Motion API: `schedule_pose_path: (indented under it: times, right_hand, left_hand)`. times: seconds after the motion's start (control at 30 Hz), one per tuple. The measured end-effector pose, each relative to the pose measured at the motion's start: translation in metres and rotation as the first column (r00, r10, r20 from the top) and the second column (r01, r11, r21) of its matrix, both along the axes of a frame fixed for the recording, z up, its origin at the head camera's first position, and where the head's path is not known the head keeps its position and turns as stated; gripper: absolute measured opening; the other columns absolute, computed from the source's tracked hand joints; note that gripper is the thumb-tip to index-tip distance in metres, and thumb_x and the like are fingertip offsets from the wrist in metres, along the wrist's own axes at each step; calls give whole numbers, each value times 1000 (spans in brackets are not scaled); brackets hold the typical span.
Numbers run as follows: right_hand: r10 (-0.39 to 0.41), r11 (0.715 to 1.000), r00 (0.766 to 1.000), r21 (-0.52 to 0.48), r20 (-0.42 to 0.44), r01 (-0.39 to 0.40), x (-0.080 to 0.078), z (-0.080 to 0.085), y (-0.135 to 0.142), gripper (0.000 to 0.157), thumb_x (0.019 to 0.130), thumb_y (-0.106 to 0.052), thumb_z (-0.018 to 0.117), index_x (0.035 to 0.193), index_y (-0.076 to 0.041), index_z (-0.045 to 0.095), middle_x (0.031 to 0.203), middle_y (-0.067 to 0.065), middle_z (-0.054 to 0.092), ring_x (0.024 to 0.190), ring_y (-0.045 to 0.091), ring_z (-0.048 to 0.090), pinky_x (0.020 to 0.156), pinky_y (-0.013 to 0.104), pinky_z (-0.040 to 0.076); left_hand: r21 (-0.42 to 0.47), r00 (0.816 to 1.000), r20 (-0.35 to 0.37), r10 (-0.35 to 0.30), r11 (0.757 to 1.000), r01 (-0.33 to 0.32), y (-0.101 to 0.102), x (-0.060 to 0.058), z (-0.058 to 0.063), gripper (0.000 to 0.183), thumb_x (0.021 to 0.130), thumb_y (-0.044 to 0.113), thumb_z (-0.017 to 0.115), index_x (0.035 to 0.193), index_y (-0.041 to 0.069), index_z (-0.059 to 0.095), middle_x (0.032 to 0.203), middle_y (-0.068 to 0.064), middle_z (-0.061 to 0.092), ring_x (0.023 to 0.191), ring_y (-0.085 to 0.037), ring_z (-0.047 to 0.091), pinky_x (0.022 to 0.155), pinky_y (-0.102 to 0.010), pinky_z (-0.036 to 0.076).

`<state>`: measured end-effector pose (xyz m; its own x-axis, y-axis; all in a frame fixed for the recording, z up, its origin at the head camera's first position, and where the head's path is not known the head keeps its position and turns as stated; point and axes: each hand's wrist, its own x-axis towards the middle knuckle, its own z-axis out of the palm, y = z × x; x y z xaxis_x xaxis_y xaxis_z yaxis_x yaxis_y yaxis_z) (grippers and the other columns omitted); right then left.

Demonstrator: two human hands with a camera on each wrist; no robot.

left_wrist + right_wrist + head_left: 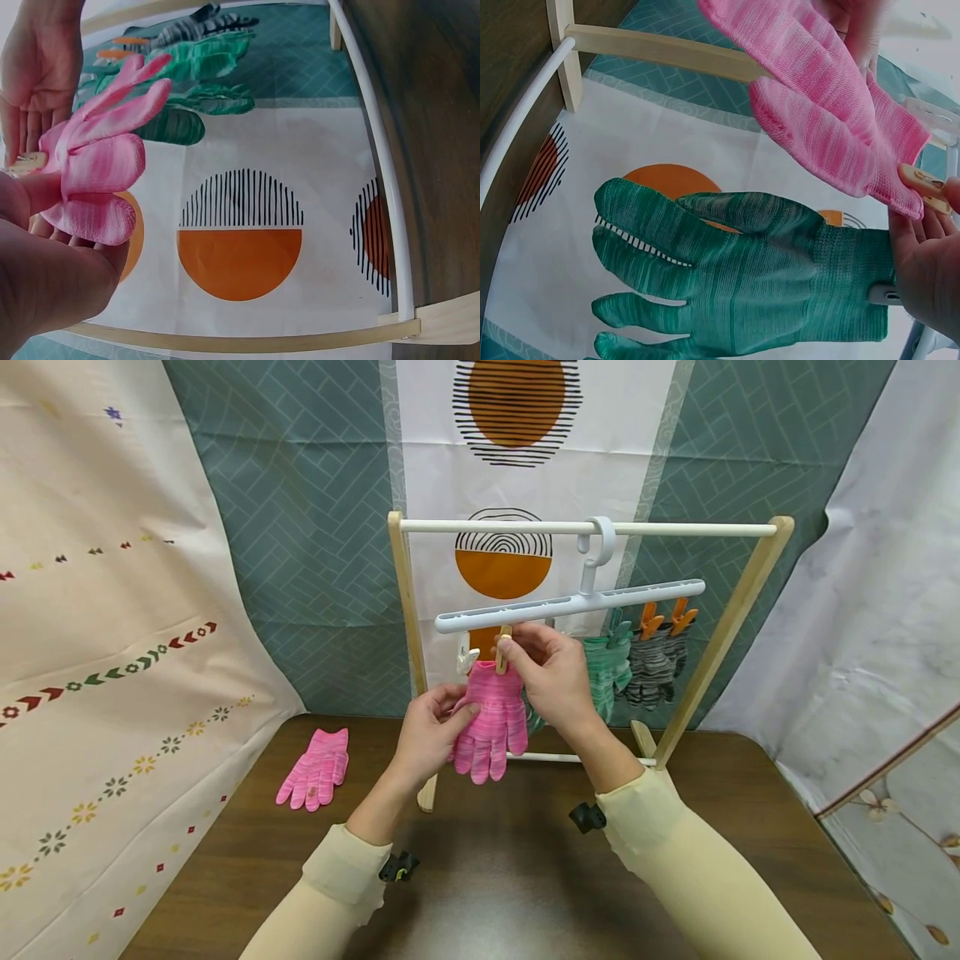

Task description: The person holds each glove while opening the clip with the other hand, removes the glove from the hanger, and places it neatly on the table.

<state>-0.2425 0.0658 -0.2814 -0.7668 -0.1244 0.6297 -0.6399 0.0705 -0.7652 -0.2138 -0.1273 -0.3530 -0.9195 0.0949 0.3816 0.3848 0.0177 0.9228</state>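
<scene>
Head view: w/ my L hand (pixel 432 728) I'm pinching the pink glove (pixel 492 718) at its side, thumb on the front, other fingers mostly behind it. Glove's just below the L half of the grey-white hanger (pixel 558 607), cuff up, fingers pointing down, well clear of the tabletop. My R hand (pixel 557 675) grips the beige clothespin (pixel 503 653) btwn thumb & fingers, right at the glove's cuff & just under the hanger. Neither grip's released.

White clip (pixel 467 657) hangs below the hanger's L end, next to the cuff; can't tell if it's touching. Below the hanger's R half: green glove (pixel 602 672) w/ a teal clip (pixel 617 625), then grey-black gloves (pixel 656 667) on orange clips (pixel 650 620). R wrist view shows another green glove (pixel 776 289), grey clip (pixel 885 294) on its cuff, beside the pink one; in head view it's mostly hidden behind my R hand.

Hanger itself tilts a bit, L end lower, hooked over the rack's top bar (pixel 495 527). 2nd pink glove (pixel 317 770) lies flat on the brown table (pixel 510 877), below & well L of the hanger. Patterned cloth (pixel 300 527) hangs behind the hanger.
</scene>
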Motion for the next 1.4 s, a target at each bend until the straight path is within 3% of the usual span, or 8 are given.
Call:
schedule_pose_path:
  times: [0.2, 0.77, 1.1, 1.4]
  right_hand:
    - [-15, 1000, 1000, 7, -3, 15, 0, 1, -1, 27, 101, -14, 76, 123, 1, 75, 107, 13, 78, 99, 23, 75, 87, 30, 60]
    - [-44, 999, 999, 12, -1, 44, -2, 1, -3, 28, 100, -14, 77, 121, 4, 75, 105, 12, 79, 97, 22, 76, 85, 29, 61]
    - [-49, 999, 999, 9, 14, 49, 0, 1, -2, 26, 100, -15, 77, 120, 1, 76, 104, 11, 79, 97, 22, 76, 85, 29, 61]
    - [-52, 999, 999, 10, 2, 52, 0, 1, -2, 25, 100, -15, 77, 120, 0, 76, 106, 11, 79, 98, 21, 76, 89, 31, 60]
  left_hand:
    - [2, 1000, 8, -13, 1000, 12, -1, 0, 0, 28, 101, 5, 71, 126, -6, 67, 117, -21, 75, 93, -22, 76, 80, -31, 63]
    - [-2, 1000, -6, 3, 1000, -3, -3, -1, -2, 26, 101, 3, 71, 125, -7, 67, 117, -22, 75, 92, -19, 75, 79, -29, 62]
    - [-37, 999, 4, 40, 999, -40, -8, 1, -10, 22, 100, 4, 72, 120, -5, 69, 111, -20, 76, 86, -17, 73, 75, -26, 61]
    - [-17, 999, 10, 32, 999, -32, -20, 5, -18, 25, 101, 6, 73, 123, -5, 69, 113, -21, 75, 87, -19, 74, 74, -28, 62]
